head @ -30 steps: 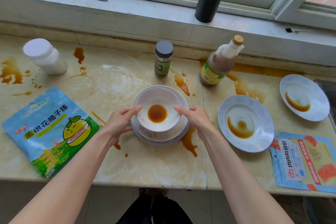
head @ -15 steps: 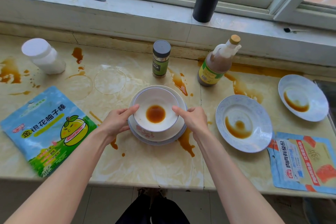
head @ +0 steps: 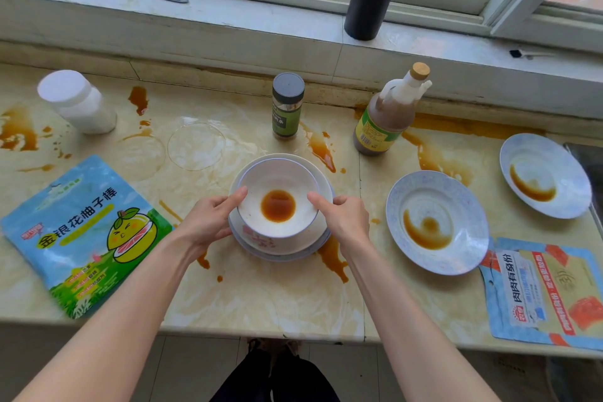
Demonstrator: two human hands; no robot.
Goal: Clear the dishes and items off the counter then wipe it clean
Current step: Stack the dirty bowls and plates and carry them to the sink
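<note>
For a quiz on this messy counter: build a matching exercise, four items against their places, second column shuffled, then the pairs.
1. white jar
2. spice jar
3. sauce bottle
4. blue pouch

A. near edge, far left
B. just behind the stacked bowls
C. back row, right of centre
D. back left

Pairs: 1-D, 2-B, 3-C, 4-A

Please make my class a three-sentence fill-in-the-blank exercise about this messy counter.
1. The left hand and right hand hold a white ____ containing sauce.
2. The near plate and far plate lie on the person's ____ side.
3. The fruit-printed pouch lies on the person's ____ side.
Missing words: bowl, right, left.
</note>
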